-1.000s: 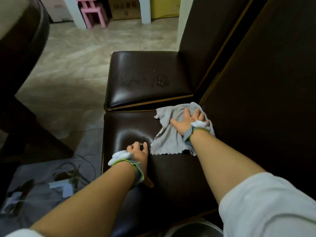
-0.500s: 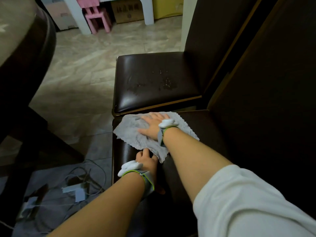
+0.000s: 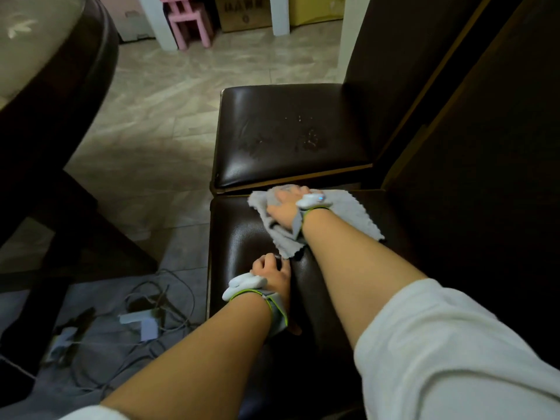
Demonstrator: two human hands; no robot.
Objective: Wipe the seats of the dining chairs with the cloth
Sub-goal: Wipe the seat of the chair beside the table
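Two dark brown leather dining chairs stand side by side. My right hand [image 3: 285, 207] presses a grey cloth [image 3: 348, 213] flat against the far edge of the near chair seat [image 3: 239, 237]. My left hand [image 3: 271, 272] rests on the same seat closer to me, fingers curled, holding nothing. The far chair seat [image 3: 272, 131] shows crumbs and smudges in its middle. Both wrists wear grey bands with white trackers.
A dark round table [image 3: 45, 71] with its leg stands at the left. Cables and a white adapter [image 3: 142, 324] lie on the floor by the near chair. The tall chair backs [image 3: 485, 147] rise at the right. A pink stool [image 3: 191, 19] and a cardboard box stand at the far wall.
My right hand slid the cloth from the seat's right side leftward along the far edge, then a little back to the right. The left hand stayed put.
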